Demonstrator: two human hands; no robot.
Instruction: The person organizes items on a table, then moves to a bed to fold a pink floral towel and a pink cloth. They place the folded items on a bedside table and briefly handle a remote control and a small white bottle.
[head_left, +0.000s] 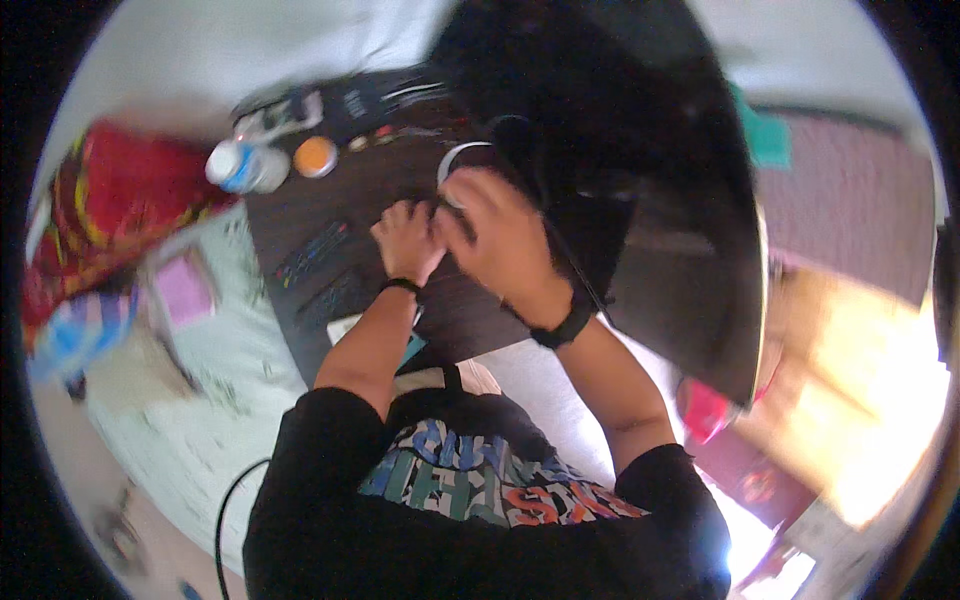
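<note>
My left hand (409, 244) lies palm down over the dark wooden tabletop (480, 315), its fingers a little apart and nothing seen in it. Right beside it, my right hand (510, 236) is blurred and looks raised nearer to the camera. Its fingers curve towards the left hand, and what lies under them is hidden. A round thing with a white rim (448, 161) shows just beyond the right fingers; I cannot tell whether they touch it. Two dark remote controls (313, 253), (331, 294) seem to lie left of my left hand.
A white-capped bottle (251, 166) and an orange-lidded jar (316, 157) stand at the table's far left. A large black screen-like panel (600, 90) rises at the right, with a dark cable (574, 262) near my right wrist. A bed (225, 315) borders the left side.
</note>
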